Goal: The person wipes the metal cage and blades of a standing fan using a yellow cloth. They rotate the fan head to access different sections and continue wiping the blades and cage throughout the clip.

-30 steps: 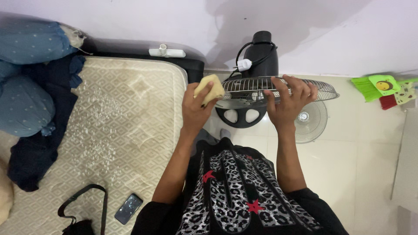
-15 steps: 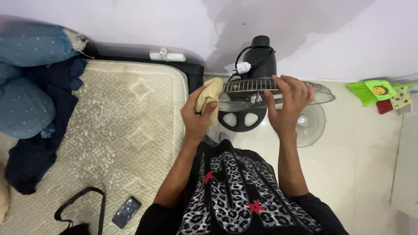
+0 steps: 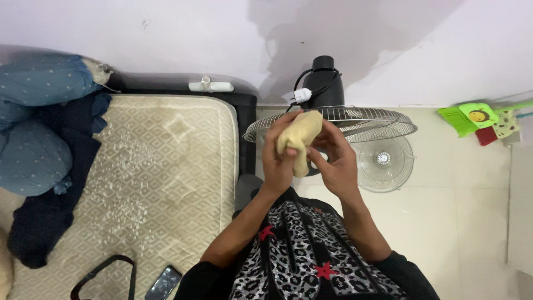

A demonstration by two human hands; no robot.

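Holding the cloth in both hands by the fan

Gripping a yellow cloth (image 3: pixel 298 140), your left hand (image 3: pixel 276 158) has its fingers curled shut round the left side. Your right hand (image 3: pixel 333 161) meets it from the right, fingers bent against the cloth, apparently pinching it. Both forearms angle inward, wrists raised, just in front of the fan's wire guard (image 3: pixel 377 120) beside the mattress (image 3: pixel 161 166).

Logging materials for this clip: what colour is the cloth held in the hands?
Pale yellow cloth, plain with no pattern, seen in the head view.
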